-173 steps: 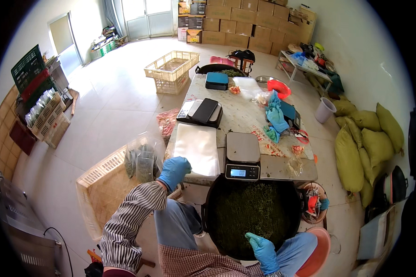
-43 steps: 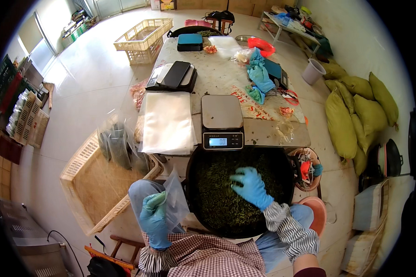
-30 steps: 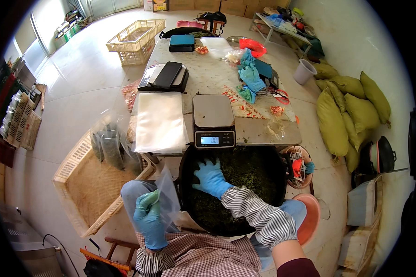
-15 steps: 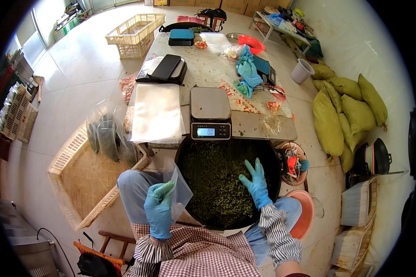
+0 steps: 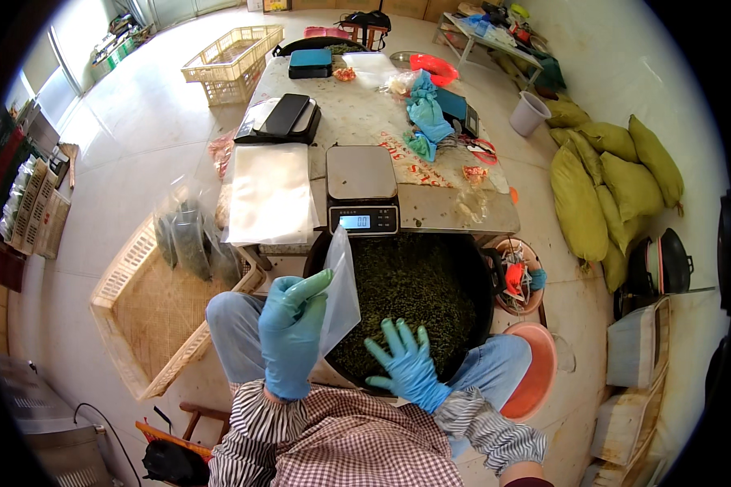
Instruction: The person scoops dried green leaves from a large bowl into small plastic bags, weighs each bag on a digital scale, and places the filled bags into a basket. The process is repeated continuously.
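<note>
pinching a clear plastic bag (image 5: 342,296) at center of the frame with the gloved left hand (image 5: 292,334), thumb and fingers closed narrow. looks unfilled; overlaps the left edge of the big black pan (image 5: 485,312) in view. spreading the gloved right hand (image 5: 412,369) wide at lower center, palm toward the loose dark green leaf (image 5: 418,280); see nothing gripped there, cannot tell if touching or just above. judging progress from the layout: some done, plenty left. counting as done the leaf-filled bags (image 5: 191,247) propped in the cream plastic crate (image 5: 156,333), left of center; can't get an exact count. counting as left the broad leaf layer in the pan, below the digital scale (image 5: 362,183), plus the stack of flat bags (image 5: 270,192) left of that scale. other containers: pink bucket (image 5: 521,306) right of the pan, holding red, white and blue scraps; slatted crate (image 5: 47,213) at far left, packed with pale pouches.
</note>
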Tool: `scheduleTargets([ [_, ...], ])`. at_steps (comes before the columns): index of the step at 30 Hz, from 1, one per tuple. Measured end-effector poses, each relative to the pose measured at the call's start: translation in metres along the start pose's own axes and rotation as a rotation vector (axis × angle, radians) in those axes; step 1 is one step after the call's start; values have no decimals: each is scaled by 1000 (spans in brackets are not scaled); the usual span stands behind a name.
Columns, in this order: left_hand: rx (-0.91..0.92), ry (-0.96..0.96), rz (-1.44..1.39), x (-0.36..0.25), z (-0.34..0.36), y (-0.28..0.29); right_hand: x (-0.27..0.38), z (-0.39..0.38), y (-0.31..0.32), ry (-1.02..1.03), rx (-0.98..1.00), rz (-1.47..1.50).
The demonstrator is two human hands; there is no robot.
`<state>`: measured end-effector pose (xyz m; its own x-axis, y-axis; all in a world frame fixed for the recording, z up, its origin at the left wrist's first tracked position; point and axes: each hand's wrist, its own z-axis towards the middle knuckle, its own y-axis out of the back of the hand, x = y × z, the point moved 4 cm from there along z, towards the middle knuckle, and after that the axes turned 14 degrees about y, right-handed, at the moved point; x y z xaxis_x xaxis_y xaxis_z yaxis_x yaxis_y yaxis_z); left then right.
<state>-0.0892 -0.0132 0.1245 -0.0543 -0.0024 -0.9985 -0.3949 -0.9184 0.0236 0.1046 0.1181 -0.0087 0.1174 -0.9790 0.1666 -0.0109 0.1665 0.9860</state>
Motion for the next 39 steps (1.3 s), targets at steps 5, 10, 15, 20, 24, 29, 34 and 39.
scheduleTargets([
  [5, 47, -60, 192, 9, 8, -25, -1, 35, -28, 121, 108, -240],
  [10, 22, -162, 333, -8, 18, -26, -44, 93, 2, 14, 153, -128],
  [15, 252, 183, -112, -24, 21, -32, -121, 139, -65, -145, -36, 71],
  [20, 47, 148, -26, -33, 41, 9, -71, 154, 1, -144, 247, 122],
  [24, -3, 69, -14, -38, 50, 21, -29, 132, -19, 25, -60, 47],
  [29, 20, 145, 39, -29, 48, 20, 16, 122, -30, 124, 255, 11],
  [34, 34, 172, 35, -15, 47, 6, 18, 169, -48, 105, 246, -142],
  [39, 43, 15, 380, -27, 52, -15, -19, 183, -105, -297, -386, 844],
])
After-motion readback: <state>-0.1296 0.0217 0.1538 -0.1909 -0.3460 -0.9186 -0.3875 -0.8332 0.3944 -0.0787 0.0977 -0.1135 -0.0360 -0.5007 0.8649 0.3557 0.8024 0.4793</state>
